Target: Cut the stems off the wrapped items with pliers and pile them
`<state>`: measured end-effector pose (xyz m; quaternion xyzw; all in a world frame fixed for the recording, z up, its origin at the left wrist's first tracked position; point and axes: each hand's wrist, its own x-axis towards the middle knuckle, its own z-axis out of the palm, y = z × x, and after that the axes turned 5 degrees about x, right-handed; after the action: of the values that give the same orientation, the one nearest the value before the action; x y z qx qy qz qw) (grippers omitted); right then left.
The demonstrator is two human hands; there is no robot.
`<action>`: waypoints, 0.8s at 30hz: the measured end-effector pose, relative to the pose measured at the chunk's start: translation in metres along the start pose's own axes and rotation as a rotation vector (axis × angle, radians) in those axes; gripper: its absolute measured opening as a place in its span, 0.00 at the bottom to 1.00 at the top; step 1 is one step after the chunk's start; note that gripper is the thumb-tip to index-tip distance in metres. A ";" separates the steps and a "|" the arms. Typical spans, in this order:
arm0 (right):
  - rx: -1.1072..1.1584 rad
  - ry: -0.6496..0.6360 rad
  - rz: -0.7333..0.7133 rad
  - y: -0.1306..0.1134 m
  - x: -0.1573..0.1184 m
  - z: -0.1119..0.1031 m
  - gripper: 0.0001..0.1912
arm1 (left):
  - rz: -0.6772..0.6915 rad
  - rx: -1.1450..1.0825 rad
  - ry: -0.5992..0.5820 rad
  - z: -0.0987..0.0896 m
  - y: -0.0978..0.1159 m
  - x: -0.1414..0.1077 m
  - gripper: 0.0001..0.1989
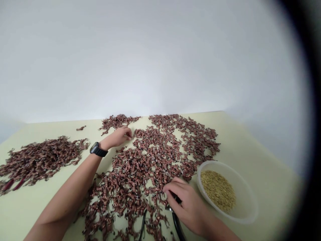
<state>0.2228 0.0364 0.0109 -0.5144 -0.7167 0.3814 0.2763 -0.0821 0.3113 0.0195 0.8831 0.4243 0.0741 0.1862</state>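
Observation:
Many small brown animal figures, apparently horses (140, 170), are spread over the middle of the table. My left hand (122, 134), a black watch on its wrist, reaches across to the left edge of this spread. Its fingers are curled together; whatever they pinch is hidden. Low in the spread, my right hand (184, 204) has thumb and fingers brought together over the figures. Something black shows under its palm, too covered to name. Close below lies a tool with black handles (178, 227), perhaps pliers, its head partly hidden by my right hand.
A translucent plastic bowl (247, 209) at the right holds small yellowish pieces (218, 190). Another heap of brown figures (47, 159) lies at the left, with a red-handled tool (18, 184) on its near edge. A smaller pile (116, 121) lies near the white wall (150, 60).

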 end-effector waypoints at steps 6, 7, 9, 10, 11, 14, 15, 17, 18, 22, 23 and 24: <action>-0.004 0.002 0.010 0.002 0.000 0.001 0.12 | -0.051 -0.059 0.003 0.001 -0.002 0.002 0.12; 0.000 0.001 0.009 0.003 0.000 0.001 0.12 | -0.047 -0.043 -0.004 0.002 -0.004 0.003 0.13; 0.007 0.004 0.004 0.004 0.000 0.001 0.12 | -0.052 0.003 -0.005 0.005 -0.007 0.003 0.15; 0.009 0.008 0.000 0.004 0.000 0.002 0.12 | -0.057 0.017 -0.005 0.007 -0.008 0.003 0.15; 0.009 0.012 -0.002 0.005 0.000 0.002 0.11 | -0.062 0.018 -0.009 0.007 -0.010 0.003 0.15; 0.000 0.020 -0.006 0.005 0.000 0.002 0.11 | -0.074 -0.014 -0.032 0.007 -0.012 0.001 0.15; -0.003 0.020 -0.007 0.004 0.000 0.002 0.12 | -0.073 -0.020 -0.037 0.006 -0.013 0.001 0.15; -0.005 0.018 -0.014 0.003 0.000 0.001 0.12 | -0.064 -0.012 -0.040 0.005 -0.014 0.000 0.14; -0.004 0.018 -0.017 0.003 0.000 0.001 0.12 | -0.057 -0.004 -0.041 0.004 -0.015 0.000 0.14; 0.005 0.010 -0.019 0.002 0.000 0.000 0.13 | -0.087 0.026 -0.016 -0.004 -0.021 -0.008 0.15; 0.007 0.007 -0.018 0.003 0.000 0.000 0.13 | -0.114 0.035 -0.014 -0.007 -0.023 -0.011 0.14; 0.006 0.005 -0.018 0.004 0.000 0.000 0.13 | -0.144 0.048 -0.023 -0.010 -0.024 -0.016 0.14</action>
<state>0.2245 0.0371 0.0078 -0.5080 -0.7194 0.3799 0.2829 -0.1126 0.3154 0.0201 0.8553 0.4861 0.0400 0.1748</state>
